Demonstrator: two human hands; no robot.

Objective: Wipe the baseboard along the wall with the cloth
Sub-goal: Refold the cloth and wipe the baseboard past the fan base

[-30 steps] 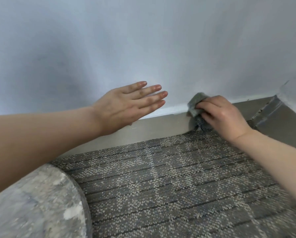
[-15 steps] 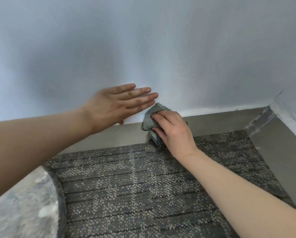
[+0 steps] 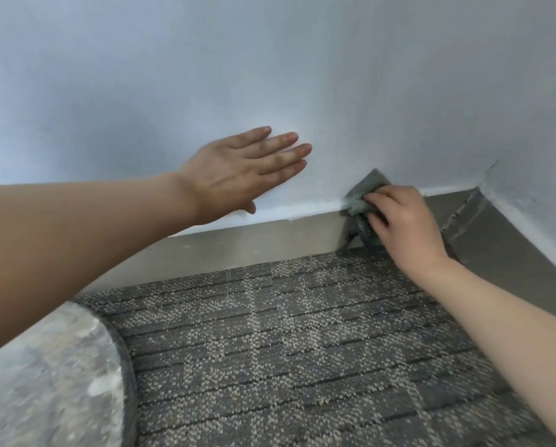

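Note:
A grey baseboard (image 3: 238,243) runs along the foot of the pale wall (image 3: 270,75) and turns at a corner on the right. My right hand (image 3: 399,227) grips a folded grey cloth (image 3: 363,195) and presses it against the baseboard's upper edge, a little left of the corner. Part of the cloth hangs down under my fingers. My left hand (image 3: 238,175) lies flat on the wall above the baseboard, fingers straight and together, holding nothing.
Patterned grey carpet (image 3: 286,350) covers the floor up to the baseboard. A rounded mottled grey surface (image 3: 44,382) fills the lower left. The second baseboard run (image 3: 502,246) leaves the corner towards the right edge.
My right hand slid the cloth left along the baseboard, then back right towards the corner. My left hand stayed flat on the wall.

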